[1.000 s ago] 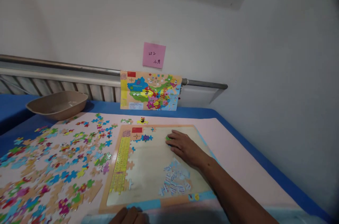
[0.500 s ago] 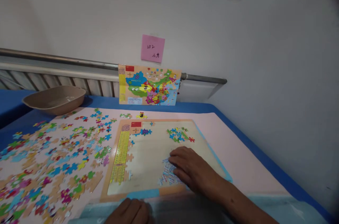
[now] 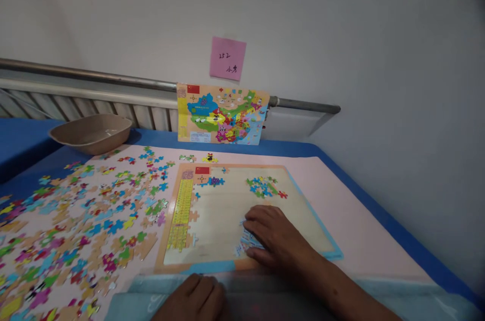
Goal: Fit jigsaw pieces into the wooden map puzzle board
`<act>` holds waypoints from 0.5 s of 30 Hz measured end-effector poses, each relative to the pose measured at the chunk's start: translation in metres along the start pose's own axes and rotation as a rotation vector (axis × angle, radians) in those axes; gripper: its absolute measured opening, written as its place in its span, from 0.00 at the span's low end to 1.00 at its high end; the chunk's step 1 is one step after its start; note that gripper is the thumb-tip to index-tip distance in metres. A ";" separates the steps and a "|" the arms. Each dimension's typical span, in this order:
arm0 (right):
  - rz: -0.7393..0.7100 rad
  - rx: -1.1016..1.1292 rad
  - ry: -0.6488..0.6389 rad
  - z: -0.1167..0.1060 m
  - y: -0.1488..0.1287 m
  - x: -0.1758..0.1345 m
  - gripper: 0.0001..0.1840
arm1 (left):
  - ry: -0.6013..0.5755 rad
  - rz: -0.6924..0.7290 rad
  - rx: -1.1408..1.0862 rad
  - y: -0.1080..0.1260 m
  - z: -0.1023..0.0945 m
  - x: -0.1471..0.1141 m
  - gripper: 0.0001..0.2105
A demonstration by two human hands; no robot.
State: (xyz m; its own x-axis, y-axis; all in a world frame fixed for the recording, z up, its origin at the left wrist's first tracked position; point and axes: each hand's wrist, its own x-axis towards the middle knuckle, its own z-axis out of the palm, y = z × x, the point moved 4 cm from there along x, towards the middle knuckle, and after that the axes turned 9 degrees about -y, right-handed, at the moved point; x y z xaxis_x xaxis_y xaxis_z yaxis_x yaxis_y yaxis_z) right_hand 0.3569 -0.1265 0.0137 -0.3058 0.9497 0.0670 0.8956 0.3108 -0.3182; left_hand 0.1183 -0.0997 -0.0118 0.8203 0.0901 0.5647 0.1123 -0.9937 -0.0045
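My right hand (image 3: 275, 232) lies palm down on a cluster of pale blue-and-white jigsaw pieces printed with text (image 3: 247, 241). Its fingers are stretched out and partly cover the pieces. Below the puzzle board's front rim rests my left hand (image 3: 199, 295), its fingers curled in; anything inside them is hidden. The wooden board (image 3: 212, 220) has joined border pieces along its left side, with a yellow text strip (image 3: 184, 204) and a red flag corner (image 3: 202, 170). Toward its upper right lies a joined patch of blue and green pieces (image 3: 262, 186).
Many loose jigsaw pieces (image 3: 113, 225) spread over the pink sheet at left. A brown basin (image 3: 91, 134) stands at the back left. A map picture (image 3: 223, 113) leans by the wall rail (image 3: 306, 103), below a pink note (image 3: 228, 58). Pale blue plastic (image 3: 132, 301) lies along the front.
The view has tilted slightly, so the scene sits a little right and higher. My right hand now covers more of the text pieces. My left hand stays by the front rim.
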 end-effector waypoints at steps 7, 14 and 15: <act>-0.055 -0.001 0.007 0.003 -0.012 0.011 0.20 | -0.023 -0.007 -0.023 -0.002 0.000 -0.003 0.13; -0.183 -0.009 0.014 0.004 -0.023 0.023 0.14 | 0.036 -0.057 -0.035 -0.003 -0.002 0.002 0.21; -0.194 -0.007 0.007 0.003 -0.026 0.025 0.13 | 0.046 -0.060 -0.030 -0.003 -0.002 0.004 0.22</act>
State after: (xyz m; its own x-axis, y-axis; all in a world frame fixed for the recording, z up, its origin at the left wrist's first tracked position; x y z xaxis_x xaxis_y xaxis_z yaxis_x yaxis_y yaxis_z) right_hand 0.3251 -0.1107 0.0207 -0.4711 0.8720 0.1331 0.8223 0.4887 -0.2916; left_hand 0.1200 -0.0969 -0.0080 0.7862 0.1472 0.6002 0.1434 -0.9882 0.0546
